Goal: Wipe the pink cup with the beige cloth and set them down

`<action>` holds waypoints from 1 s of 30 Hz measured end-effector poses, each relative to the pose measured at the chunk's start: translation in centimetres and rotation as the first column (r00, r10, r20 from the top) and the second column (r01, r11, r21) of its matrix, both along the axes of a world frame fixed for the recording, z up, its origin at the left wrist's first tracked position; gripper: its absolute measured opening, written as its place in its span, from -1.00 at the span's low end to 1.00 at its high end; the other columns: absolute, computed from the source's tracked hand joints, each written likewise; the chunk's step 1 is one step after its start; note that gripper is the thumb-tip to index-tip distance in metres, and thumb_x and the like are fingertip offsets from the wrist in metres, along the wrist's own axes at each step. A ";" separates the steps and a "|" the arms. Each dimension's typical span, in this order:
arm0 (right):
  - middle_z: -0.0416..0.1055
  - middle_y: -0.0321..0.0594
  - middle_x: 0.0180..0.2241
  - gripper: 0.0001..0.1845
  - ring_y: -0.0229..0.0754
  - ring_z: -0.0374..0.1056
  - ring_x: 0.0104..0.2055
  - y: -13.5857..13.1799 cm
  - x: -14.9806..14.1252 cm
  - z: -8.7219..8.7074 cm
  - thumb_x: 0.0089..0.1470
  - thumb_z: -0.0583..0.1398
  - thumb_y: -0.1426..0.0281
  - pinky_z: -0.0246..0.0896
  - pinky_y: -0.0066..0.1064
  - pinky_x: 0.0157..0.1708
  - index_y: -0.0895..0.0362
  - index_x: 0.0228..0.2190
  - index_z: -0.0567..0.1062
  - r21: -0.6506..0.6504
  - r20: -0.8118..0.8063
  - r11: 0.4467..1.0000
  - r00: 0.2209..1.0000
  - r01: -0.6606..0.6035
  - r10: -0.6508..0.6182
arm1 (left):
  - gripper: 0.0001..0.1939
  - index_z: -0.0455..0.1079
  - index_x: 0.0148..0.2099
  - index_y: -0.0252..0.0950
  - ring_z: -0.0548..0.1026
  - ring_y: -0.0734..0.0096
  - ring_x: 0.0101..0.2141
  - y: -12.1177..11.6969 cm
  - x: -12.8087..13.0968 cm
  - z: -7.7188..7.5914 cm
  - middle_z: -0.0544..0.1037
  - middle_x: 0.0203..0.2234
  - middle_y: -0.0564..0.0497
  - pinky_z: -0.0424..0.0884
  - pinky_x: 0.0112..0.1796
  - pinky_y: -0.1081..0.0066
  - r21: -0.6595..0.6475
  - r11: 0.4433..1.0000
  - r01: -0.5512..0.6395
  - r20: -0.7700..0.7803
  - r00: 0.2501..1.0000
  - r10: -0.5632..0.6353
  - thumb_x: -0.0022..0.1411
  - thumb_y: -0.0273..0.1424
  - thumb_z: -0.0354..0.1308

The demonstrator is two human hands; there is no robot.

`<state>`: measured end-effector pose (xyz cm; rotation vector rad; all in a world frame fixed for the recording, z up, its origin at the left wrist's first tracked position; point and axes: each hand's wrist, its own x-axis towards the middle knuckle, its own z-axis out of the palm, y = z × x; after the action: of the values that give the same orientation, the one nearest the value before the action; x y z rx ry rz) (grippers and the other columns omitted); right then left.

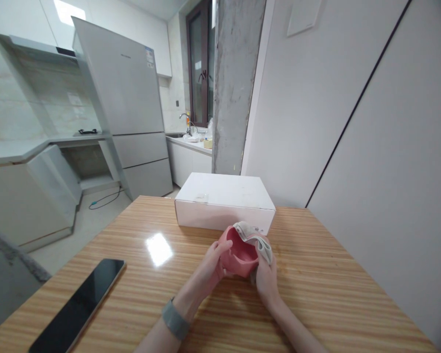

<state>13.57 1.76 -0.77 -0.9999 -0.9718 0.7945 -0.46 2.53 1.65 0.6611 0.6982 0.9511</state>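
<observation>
The pink bowl (242, 252) is in both hands over the worktop (316, 284), nearer the far edge than the bottom of the view, with its opening tilted up and back towards the person. Whether its base touches the worktop cannot be told, as fingers hide part of it. The left hand (210, 264) grasps the bowl's left wall, its thumb lying over the rim and its fingers around the outside. A grey wristband (175, 318) circles the left wrist. The right hand (267, 280) grips a pale cloth (259, 241) against the bowl's right side; the cloth is bunched and folded over the rim, covering the right and far part of it.

Just beyond the bowl, a closed white box (220, 193) stands along the middle of the worktop's far edge, between the two far corners, with a piece of clear tape (201, 197) on its top. A phone (79, 306) lies dark screen up beside the left edge, slanting along it, well apart from the hands. Between phone and box, a bright patch of light reflects off the wood-grain surface.
</observation>
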 end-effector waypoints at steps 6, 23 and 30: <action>0.56 -0.20 -0.30 -0.70 0.02 0.42 -0.17 0.6 1.6 1.6 -0.17 0.31 0.11 0.27 -0.17 -0.07 0.03 -0.40 0.61 -0.074 -0.036 0.995 0.997 -0.072 0.070 | -0.41 0.43 -0.02 -0.33 0.50 0.36 -0.47 0.2 -1.0 0.1 0.60 -0.32 -0.09 0.46 -0.54 0.41 -0.036 0.980 0.197 -0.139 0.970 -0.200 0.15 0.04 0.01; 0.54 -0.25 -0.26 -0.71 -0.03 0.39 -0.11 1.0 1.5 0.7 -0.11 0.27 0.11 0.17 -0.18 0.02 0.03 -0.37 0.57 -0.049 -0.061 0.999 0.998 0.006 -0.009 | -0.41 0.41 -0.05 -0.37 0.50 0.39 -0.54 -0.1 -0.5 0.9 0.57 -0.35 -0.10 0.48 -0.51 0.38 -0.088 0.991 0.097 -0.076 0.992 -0.104 0.13 0.04 0.04; 0.56 -0.24 -0.32 -0.67 0.00 0.43 -0.22 1.2 1.8 1.4 -0.20 0.32 0.09 0.29 -0.20 -0.15 0.03 -0.40 0.59 -0.122 -0.056 0.990 0.996 -0.072 0.065 | -0.57 0.47 -0.20 -0.35 0.47 0.39 -0.55 0.2 -1.2 0.7 0.55 -0.47 -0.02 0.48 -0.59 0.40 -0.061 0.987 0.148 -0.101 0.983 -0.153 0.10 -0.08 0.12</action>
<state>15.41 2.91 0.68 -1.0521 -0.9253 0.9431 -1.68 2.77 2.38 0.7112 0.7536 0.7599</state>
